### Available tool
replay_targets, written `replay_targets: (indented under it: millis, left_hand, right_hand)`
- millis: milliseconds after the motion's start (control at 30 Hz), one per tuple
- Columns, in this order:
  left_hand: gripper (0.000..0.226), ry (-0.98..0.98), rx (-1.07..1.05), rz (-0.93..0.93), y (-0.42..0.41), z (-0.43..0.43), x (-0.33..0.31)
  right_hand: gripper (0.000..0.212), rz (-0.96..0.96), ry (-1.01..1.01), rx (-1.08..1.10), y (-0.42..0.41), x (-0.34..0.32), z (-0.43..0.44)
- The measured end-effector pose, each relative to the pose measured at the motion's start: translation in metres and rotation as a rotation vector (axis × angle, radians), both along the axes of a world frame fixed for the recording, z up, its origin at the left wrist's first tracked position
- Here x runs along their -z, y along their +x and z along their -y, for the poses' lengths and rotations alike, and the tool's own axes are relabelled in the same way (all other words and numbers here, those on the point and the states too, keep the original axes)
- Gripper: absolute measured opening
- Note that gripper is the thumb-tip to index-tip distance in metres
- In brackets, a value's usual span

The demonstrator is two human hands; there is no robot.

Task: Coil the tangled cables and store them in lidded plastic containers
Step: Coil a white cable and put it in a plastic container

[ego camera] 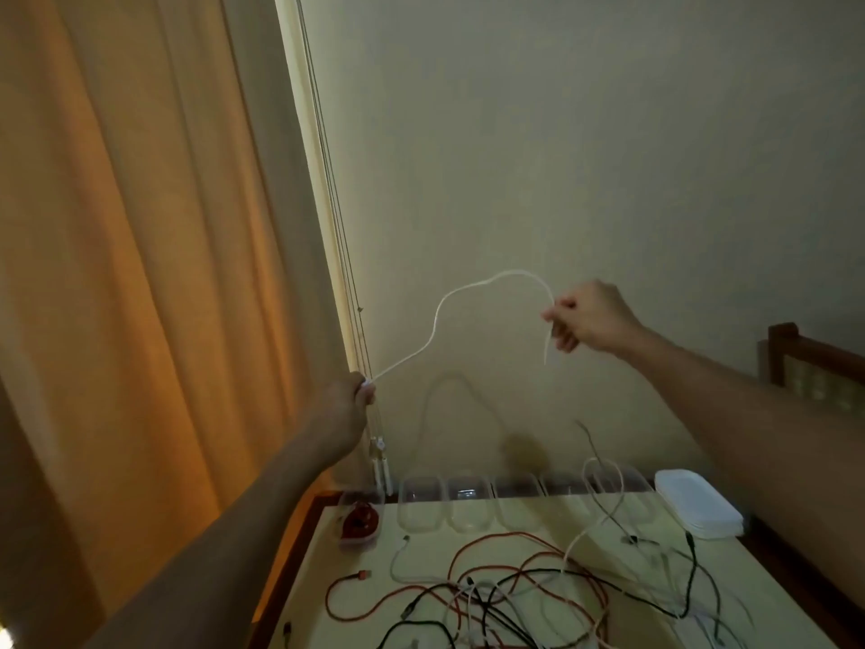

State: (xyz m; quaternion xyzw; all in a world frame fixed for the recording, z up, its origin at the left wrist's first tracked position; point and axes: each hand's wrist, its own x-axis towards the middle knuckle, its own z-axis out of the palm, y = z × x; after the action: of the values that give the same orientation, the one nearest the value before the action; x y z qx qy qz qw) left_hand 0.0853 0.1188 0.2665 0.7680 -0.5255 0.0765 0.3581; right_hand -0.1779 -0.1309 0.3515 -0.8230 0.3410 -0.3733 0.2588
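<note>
The white cable (468, 290) hangs in the air above the desk (435, 550), arched between both hands. The left hand (346, 405) has its fingers closed round one end. The right hand (590, 320) pinches the cable near the other end, with a short tail dangling. The springy arch could slip from that pinch and drop into the tangle (515, 592) below, or snag the blind cords (327, 203) beside the left hand.

Cut by lower edge: tangled cables (515, 597). Hidden inside left hand (347, 405) grip: one end of white cable (436, 320). Cut by right edge, kind unclear: wooden furniture (814, 363).
</note>
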Motion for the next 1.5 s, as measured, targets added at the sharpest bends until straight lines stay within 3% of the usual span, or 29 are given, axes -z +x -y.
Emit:
replay_targets:
  millis: [167, 233, 433, 567, 700, 767, 833, 900, 967, 1033, 1100, 1167, 1233, 1400, 1500]
  left_hand:
    - [0.032, -0.046, 0.077, -0.065, -0.017, 0.011, -0.007]
    - [0.031, -0.068, 0.086, -0.07, -0.021, 0.016, -0.013]
    - [0.031, -0.092, 0.091, -0.161, -0.023, 0.018, -0.021]
    - [0.034, -0.097, 0.068, -0.247, -0.03, 0.009, -0.022]
    - [0.037, -0.132, 0.205, -0.549, -0.047, 0.002, -0.027]
    - [0.035, -0.174, 0.267, -0.684, -0.06, 0.001, -0.032]
    - [0.032, -0.215, 0.342, -0.823, -0.076, -0.003, -0.041]
    - [0.03, -0.232, 0.425, -0.965, -0.092, -0.009, -0.049]
    - [0.029, -0.23, 0.5, -1.093, -0.11, -0.016, -0.054]
    - [0.029, -0.234, 0.559, -1.202, -0.13, -0.023, -0.056]
    - [0.028, -0.236, 0.629, -1.296, -0.149, -0.033, -0.057]
    - [0.028, -0.248, 0.708, -1.381, -0.165, -0.045, -0.057]
    - [0.03, -0.273, 0.78, -1.455, -0.179, -0.059, -0.056]
    - [0.029, -0.361, 0.887, -1.541, -0.215, -0.085, -0.034]
    - [0.026, -0.451, 0.94, -1.581, -0.225, -0.099, -0.019]
  right_hand:
    - [0.021, 0.293, -0.122, -0.002, 0.016, -0.108, -0.014]
    - [0.018, 0.304, -0.178, 0.008, 0.019, -0.129, -0.017]
    - [0.017, -0.006, -0.36, 0.058, 0.018, -0.118, -0.012]
    - [0.024, -0.215, -0.296, -0.007, 0.004, -0.083, -0.004]
    - [0.029, -0.369, -0.233, -0.018, -0.004, -0.04, -0.008]
    - [0.033, -0.568, -0.191, 0.02, -0.008, -0.022, -0.015]
    - [0.044, -0.766, -0.295, 0.108, -0.01, -0.006, -0.024]
    - [0.068, -0.681, -0.326, 0.065, -0.014, 0.008, -0.039]
    - [0.078, -0.461, -0.328, -0.139, -0.016, 0.018, -0.064]
    - [0.068, -0.281, -0.389, -0.287, -0.017, 0.028, -0.092]
    - [0.045, -0.065, -0.412, -0.383, -0.018, 0.037, -0.119]
    - [0.02, 0.153, -0.264, -0.426, -0.027, 0.046, -0.144]
    - [0.025, 0.32, -0.06, -0.492, -0.037, 0.059, -0.166]
    - [0.04, 0.384, 0.124, -0.531, -0.054, 0.104, -0.218]
    - [0.03, 0.323, 0.072, -0.481, -0.067, 0.124, -0.243]
